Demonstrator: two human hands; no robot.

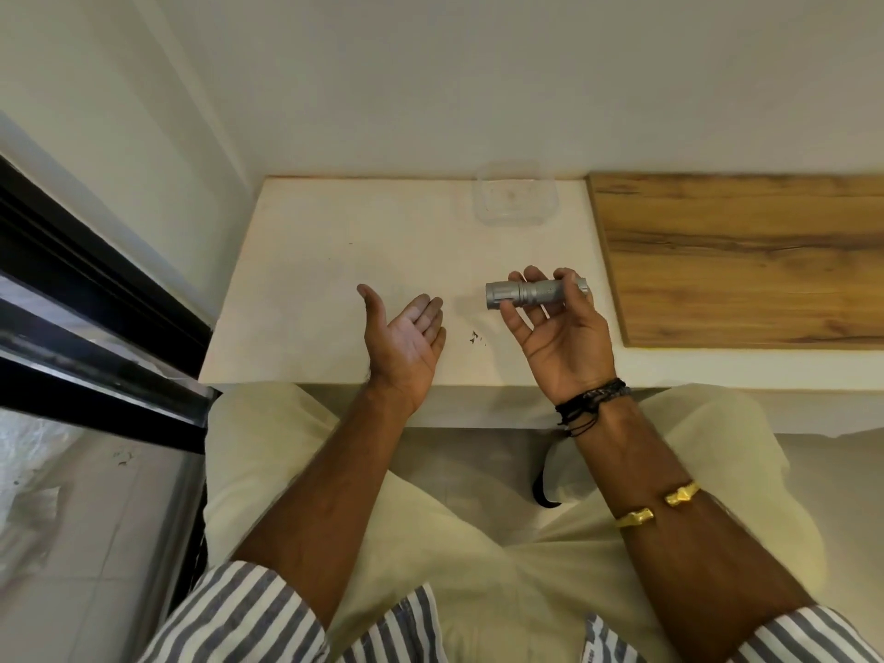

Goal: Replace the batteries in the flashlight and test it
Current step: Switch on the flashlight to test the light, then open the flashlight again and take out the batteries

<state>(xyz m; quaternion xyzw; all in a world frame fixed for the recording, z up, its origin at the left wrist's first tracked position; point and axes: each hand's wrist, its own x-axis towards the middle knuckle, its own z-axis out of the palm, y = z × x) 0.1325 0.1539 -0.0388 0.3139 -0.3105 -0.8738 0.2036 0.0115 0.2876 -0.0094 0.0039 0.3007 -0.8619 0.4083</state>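
Observation:
A small silver flashlight (531, 294) lies sideways in my right hand (559, 337), its head pointing left, held between thumb and fingertips above the white table (335, 260). My left hand (406, 337) hovers to the left of it, palm up, fingers apart, holding nothing. The flashlight's head faces the left palm. No loose batteries are visible.
A clear plastic container (516, 196) stands at the back of the table against the wall. A wooden board (746, 260) covers the surface to the right. Small dark specks (474, 338) lie on the table between my hands. A dark window frame (95, 299) runs along the left.

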